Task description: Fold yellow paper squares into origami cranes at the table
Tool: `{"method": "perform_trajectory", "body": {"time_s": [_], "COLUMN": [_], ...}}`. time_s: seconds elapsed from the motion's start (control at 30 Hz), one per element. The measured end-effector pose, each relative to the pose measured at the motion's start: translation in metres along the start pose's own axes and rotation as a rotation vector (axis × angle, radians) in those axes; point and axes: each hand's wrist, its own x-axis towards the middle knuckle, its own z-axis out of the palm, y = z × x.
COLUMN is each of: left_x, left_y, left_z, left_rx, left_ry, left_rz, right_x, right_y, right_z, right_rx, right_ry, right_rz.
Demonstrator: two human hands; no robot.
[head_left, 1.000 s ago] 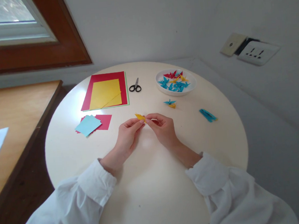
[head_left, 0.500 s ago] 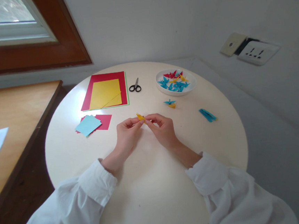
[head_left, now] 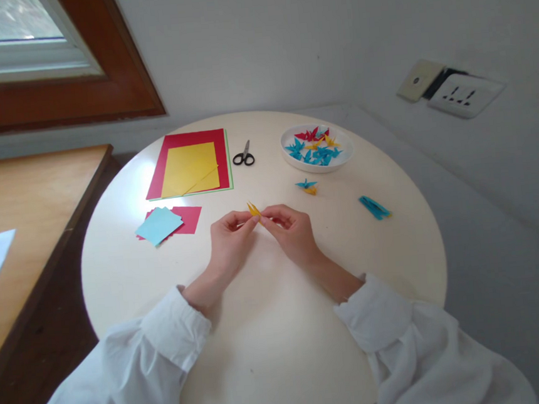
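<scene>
A small folded piece of yellow paper (head_left: 254,209) is pinched between both hands above the middle of the round table, its narrow points sticking up. My left hand (head_left: 231,238) grips it from the left with thumb and fingertips. From the right, my right hand (head_left: 293,231) pinches the same piece, and the fingertips of the two hands nearly meet. Its lower part is hidden behind my thumbs. Just beyond my right hand lie a blue paper crane (head_left: 306,184) and a small yellow folded piece (head_left: 312,191) touching it.
A white dish (head_left: 289,160) holds several red, blue and yellow cranes. Black-handled scissors (head_left: 243,158) lie beside yellow sheets (head_left: 191,165) on larger red sheets (head_left: 157,180). Light blue squares (head_left: 159,226) overlap red ones (head_left: 192,219) at left. Blue folded strips (head_left: 374,207) lie at right.
The yellow paper's upper points now stand up more and show a gap between them. Both hands have kept nearly the same place, and everything else lies as before.
</scene>
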Motion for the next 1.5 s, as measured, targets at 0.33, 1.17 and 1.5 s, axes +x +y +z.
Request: {"method": "perform_trajectory", "body": {"time_s": [0.33, 1.17, 1.5], "left_x": [-0.002, 0.001, -0.001], "left_y": [0.007, 0.004, 0.01], "left_z": [0.003, -0.003, -0.002], "left_rx": [-0.185, 0.151, 0.161], "left_ry": [-0.059, -0.122, -0.169], "left_rz": [-0.156, 0.101, 0.084], "right_x": [0.003, 0.005, 0.005], "right_y": [-0.002, -0.006, -0.007], "right_z": [0.0, -0.001, -0.005], "right_rx": [0.201, 0.38, 0.461], "right_ry": [0.019, -0.075, -0.146], "right_rz": [0.2, 0.371, 0.434]}}
